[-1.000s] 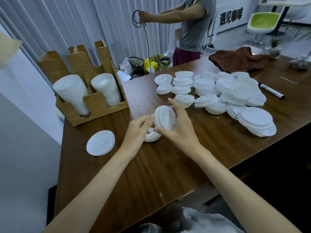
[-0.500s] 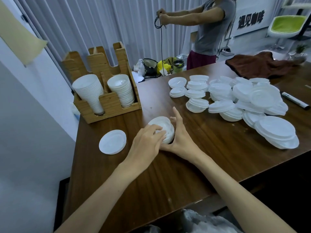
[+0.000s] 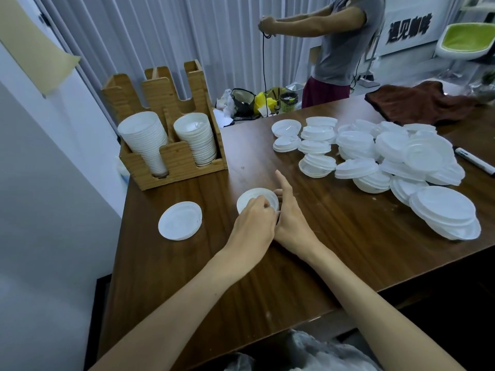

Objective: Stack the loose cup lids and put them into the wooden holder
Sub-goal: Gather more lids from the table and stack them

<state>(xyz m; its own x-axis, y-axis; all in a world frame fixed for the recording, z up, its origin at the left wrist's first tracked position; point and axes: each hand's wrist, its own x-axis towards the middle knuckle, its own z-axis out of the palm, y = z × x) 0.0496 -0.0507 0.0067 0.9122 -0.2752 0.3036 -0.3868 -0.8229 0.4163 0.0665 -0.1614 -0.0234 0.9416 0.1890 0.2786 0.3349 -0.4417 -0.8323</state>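
Lid stack [image 3: 263, 197] now takes the lid just held above it. Left hand [image 3: 253, 226] grips the top and right hand [image 3: 293, 226] clasps the side, ready for more.

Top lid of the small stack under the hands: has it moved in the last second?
Yes. From a raised, tilted hold it went down onto the small stack, and now lies flat, level with the single lid to its left.

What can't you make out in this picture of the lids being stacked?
Head view only:
Lid count in the lid stack: the left hand covers it.
Right hand grip: its lower fingers sit behind that stack.
Wooden holder rear slots: stored stacks and its walls hide the contents.
Person at the back: cut off by the top edge.
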